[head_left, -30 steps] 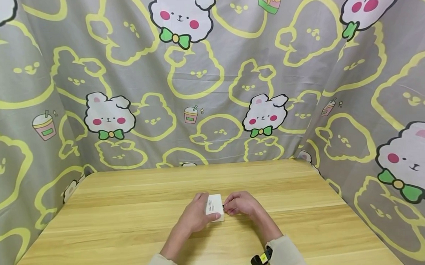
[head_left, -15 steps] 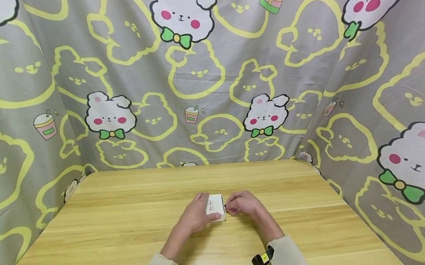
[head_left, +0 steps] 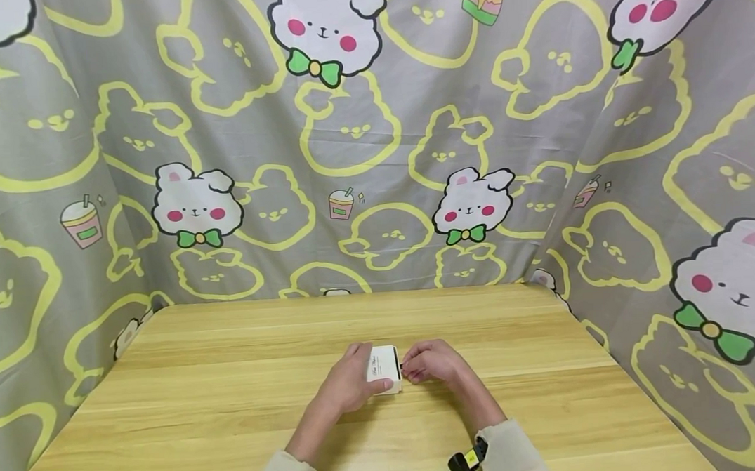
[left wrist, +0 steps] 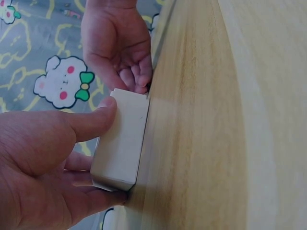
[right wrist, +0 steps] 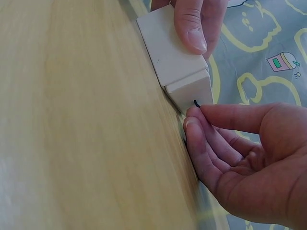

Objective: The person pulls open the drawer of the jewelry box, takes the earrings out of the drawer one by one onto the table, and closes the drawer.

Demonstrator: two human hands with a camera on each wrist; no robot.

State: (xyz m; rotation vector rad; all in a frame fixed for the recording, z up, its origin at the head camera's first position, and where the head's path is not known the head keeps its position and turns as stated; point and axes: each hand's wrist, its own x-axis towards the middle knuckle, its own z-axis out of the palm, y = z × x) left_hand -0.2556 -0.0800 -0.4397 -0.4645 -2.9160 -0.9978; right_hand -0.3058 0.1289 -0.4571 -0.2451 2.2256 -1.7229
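A small white box with dark lettering on its top lies on the wooden table. My left hand grips it from the left, thumb on the near side and fingers round the far side; the left wrist view shows the thumb on the box. At the box's right end, my right hand pinches a short black tab between thumb and index finger. In the right wrist view, an end section stands slightly out from the box's outer shell, with a narrow step between them.
The wooden table spreads out round both hands. Grey curtains with yellow outlines and white cartoon animals hang behind it and on both sides. A black device with a yellow label is strapped at the right wrist.
My right hand has shifted slightly to the right with the black tab. A dark gap has appeared near the box's right end, where none showed earlier. My left hand has stayed nearly still.
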